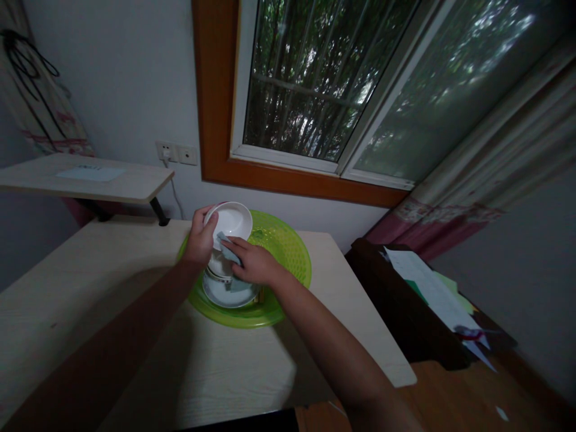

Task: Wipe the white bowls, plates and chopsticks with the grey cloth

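Supporting the basket from below, the pale wood-grain table (252,366) gives a wide, flat base. The round bright-green plastic basket (302,264), with small holes in its wall, looks light and somewhat flexible; its rim would be the natural place to grasp it. Inside the basket, toward its near left part, there is a shallow white dish (225,295), and a lower white bowl (219,264) is partly hidden above it; both seem hard and smooth. Over the far left part of the basket is the glossy white round bowl (234,219), tilted so that its inside is visible. The left hand (199,239) is closed around its left side, with the thumb at the rim and the other fingers behind. This bowl is probably ceramic, so I judge it stiff, moderately light, slippery if wet, and easy to chip against the dish; a hold on the rim and outer wall together is the safest. The smallest thing is the soft grey-blue cloth (230,252), pinched in the partly curled right hand (257,264) at the bowl's near edge; it should fold easily and needs only light finger pressure.
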{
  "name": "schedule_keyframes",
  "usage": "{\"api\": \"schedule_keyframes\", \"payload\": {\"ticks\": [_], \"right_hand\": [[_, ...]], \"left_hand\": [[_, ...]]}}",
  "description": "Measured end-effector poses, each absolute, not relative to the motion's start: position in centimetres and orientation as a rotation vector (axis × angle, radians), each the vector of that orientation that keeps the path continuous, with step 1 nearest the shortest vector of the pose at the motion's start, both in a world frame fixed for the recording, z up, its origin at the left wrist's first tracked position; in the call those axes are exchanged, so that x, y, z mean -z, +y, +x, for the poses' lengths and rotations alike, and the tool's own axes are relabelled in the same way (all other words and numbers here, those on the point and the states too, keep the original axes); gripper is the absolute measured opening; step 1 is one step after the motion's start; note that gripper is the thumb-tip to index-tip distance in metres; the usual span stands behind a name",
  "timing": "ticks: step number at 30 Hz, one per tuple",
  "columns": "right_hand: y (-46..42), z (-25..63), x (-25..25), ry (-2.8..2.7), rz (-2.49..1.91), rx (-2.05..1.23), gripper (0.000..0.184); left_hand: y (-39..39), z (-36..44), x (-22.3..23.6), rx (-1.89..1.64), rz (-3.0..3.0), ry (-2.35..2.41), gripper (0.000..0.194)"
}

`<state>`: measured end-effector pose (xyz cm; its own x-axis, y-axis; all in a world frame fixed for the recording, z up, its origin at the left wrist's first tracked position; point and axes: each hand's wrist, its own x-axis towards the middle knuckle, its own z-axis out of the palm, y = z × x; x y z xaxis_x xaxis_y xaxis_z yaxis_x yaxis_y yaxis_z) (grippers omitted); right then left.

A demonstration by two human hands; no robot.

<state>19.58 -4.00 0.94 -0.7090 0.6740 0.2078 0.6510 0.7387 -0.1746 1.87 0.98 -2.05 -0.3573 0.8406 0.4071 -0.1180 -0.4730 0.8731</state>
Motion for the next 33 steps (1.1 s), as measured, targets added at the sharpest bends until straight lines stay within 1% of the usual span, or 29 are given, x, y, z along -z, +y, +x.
{"api": "schedule_keyframes", "payload": {"ticks": [4, 8, 14, 18, 21, 24, 26, 30, 33], "right_hand": [[-4.1, 19.6, -1.3, -2.663, -1.284, 0.030, 0.065], [-4.2, 19.6, -1.9, -2.587, -1.469, 0.165, 0.071], [-4.2, 19.8, -2.3, -2.509, -1.496, 0.314, 0.072], [-4.3, 19.6, -1.9, -2.515, -1.535, 0.318, 0.072], [-4.4, 19.5, -1.7, -2.527, -1.530, 0.233, 0.071], [-4.3, 19.4, -1.5, -2.503, -1.465, 0.055, 0.074], [-4.0, 19.4, -1.2, -2.478, -1.347, -0.092, 0.075], [-3.0, 19.4, -0.1, -2.450, -1.053, -0.357, 0.071], [-2.5, 19.3, 0.3, -2.452, -0.983, -0.482, 0.070]], "left_hand": [[1.0, 1.9, 1.9, -1.878, 1.140, 1.021, 0.038], [1.0, 2.0, 2.0, -1.831, 1.090, 0.999, 0.040], [0.8, 2.2, 1.8, -1.790, 1.091, 0.988, 0.038], [0.7, 2.1, 1.6, -1.807, 1.070, 0.986, 0.037], [0.8, 2.1, 1.6, -1.853, 1.120, 1.002, 0.034], [0.8, 2.0, 1.7, -1.900, 1.119, 0.992, 0.036], [0.8, 1.9, 1.6, -1.932, 1.098, 0.987, 0.038], [0.5, 1.8, 1.3, -1.952, 1.139, 1.018, 0.038], [0.3, 1.7, 1.2, -1.952, 1.181, 1.043, 0.036]]}}
